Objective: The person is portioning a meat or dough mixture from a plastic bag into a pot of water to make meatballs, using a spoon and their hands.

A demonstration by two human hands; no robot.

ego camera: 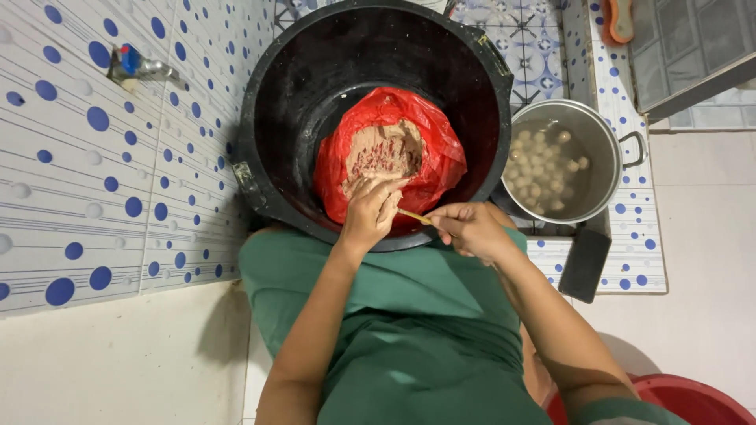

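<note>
While the left hand cups paste over the red bag, right-hand fingers pinch a thin stick.

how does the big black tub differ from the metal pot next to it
The big black plastic tub is dark, far wider and holds a red plastic bag of brownish paste. The shiny metal pot is smaller, has a side handle and holds pale round balls in liquid. Both are round, open-topped and sit side by side.
</note>
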